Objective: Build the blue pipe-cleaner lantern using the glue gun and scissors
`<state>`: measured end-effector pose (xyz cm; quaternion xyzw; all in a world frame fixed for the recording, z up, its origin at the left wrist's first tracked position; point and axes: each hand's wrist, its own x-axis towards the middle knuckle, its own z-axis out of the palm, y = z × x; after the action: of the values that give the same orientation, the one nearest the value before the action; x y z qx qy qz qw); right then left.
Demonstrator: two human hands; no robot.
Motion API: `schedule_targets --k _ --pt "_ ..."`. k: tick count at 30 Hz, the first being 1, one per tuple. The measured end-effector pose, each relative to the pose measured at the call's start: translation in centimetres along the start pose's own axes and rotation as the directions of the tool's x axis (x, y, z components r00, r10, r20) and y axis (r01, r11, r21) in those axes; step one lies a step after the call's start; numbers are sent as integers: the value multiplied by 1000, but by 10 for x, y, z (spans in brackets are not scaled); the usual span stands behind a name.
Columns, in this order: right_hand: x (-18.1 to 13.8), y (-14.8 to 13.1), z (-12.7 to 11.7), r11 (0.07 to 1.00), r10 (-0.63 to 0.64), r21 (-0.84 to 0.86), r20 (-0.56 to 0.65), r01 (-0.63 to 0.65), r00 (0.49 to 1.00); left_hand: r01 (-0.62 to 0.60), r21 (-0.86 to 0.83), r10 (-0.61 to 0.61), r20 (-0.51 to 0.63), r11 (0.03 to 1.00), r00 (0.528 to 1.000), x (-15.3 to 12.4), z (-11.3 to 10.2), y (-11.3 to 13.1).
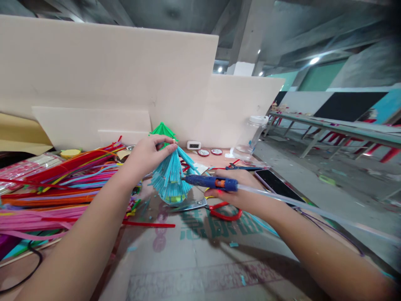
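Held by its top between the thumb and fingers of my left hand point(152, 155) is a layered light-blue pipe-cleaner cone point(171, 179), standing over the tabletop. My right hand point(233, 184) is wrapped round a blue hot glue gun point(209, 182), and a long clear glue stick point(282, 196) sticks out of its back end. The gun's nozzle points left, close to the cone's right side; whether it touches cannot be made out. Below the gun lie red-handled scissors point(224, 211) with the blades towards the cone. A green pipe-cleaner cone point(163, 130) stands behind my left hand.
Bundles of colourful pipe cleaners point(62, 184) cover the left side. A phone point(278, 184) lies beyond my right wrist. At the back are a small digital clock point(193, 145), a clear plastic jar point(249, 136) and upright white boards point(109, 75). Blue scraps dot the tabletop.
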<state>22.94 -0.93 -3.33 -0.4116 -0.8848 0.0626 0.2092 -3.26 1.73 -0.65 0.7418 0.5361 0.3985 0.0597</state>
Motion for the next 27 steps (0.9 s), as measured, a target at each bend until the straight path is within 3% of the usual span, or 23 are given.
schedule_targets --k 16,21,24,27 --pt "3 4 7 1000 -30 -1 -183 31 983 4 -5 -4 10 1000 1000 -1 -1 2" --pt "11 11 6 969 95 245 -290 -22 952 -23 -18 23 9 1000 1000 3 3 -7" --pt "18 29 8 898 155 439 -242 -34 958 -58 -23 57 -55 998 997 6 1 -13" --pt "26 57 12 908 209 403 -209 -111 955 -53 -40 46 -146 998 988 5 -9 -12"
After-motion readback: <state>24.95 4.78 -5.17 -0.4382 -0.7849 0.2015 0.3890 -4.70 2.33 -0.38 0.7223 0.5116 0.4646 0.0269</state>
